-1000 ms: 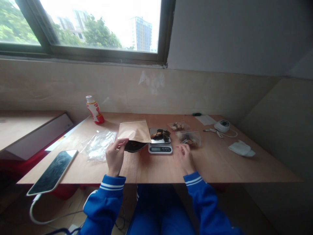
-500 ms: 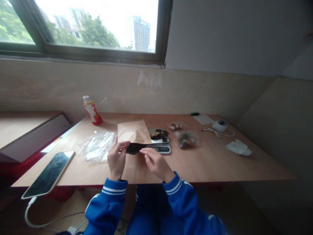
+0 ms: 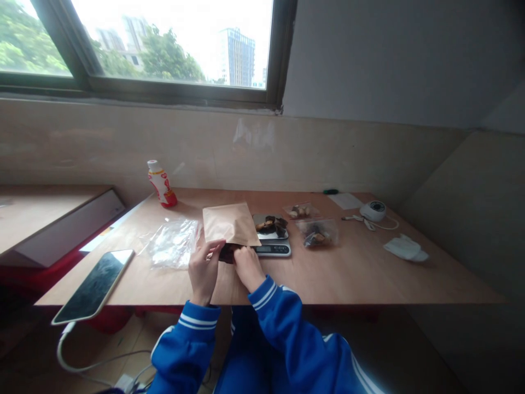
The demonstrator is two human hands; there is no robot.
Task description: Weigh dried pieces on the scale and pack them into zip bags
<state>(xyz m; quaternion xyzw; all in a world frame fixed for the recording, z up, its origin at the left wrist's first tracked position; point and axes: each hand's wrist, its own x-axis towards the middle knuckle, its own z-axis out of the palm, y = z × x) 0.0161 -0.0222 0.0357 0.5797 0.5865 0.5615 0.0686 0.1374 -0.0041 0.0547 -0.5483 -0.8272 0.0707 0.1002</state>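
Note:
A brown paper pouch (image 3: pixel 229 223) stands tilted at the table's middle, its dark open mouth facing me. My left hand (image 3: pixel 205 268) pinches the pouch's lower left edge. My right hand (image 3: pixel 246 265) is closed at the mouth beside it, fingertips inside or on the rim; what they hold is hidden. Just right of the pouch a small digital scale (image 3: pixel 273 247) carries dark dried pieces (image 3: pixel 271 224) on its pan.
Wooden table (image 3: pixel 353 273) under a window. A crumpled clear bag (image 3: pixel 172 243), a phone on a cable (image 3: pixel 94 284) and a red-and-white bottle (image 3: pixel 161 184) lie left. Two clear bags of pieces (image 3: pixel 315 234), a white round device (image 3: pixel 372 210), tissue (image 3: pixel 404 249) and paper (image 3: pixel 345 200) lie right.
My right hand left the clear bags on the right, crossed in front of the scale and reached the pouch's mouth. My left hand kept its grip on the pouch.

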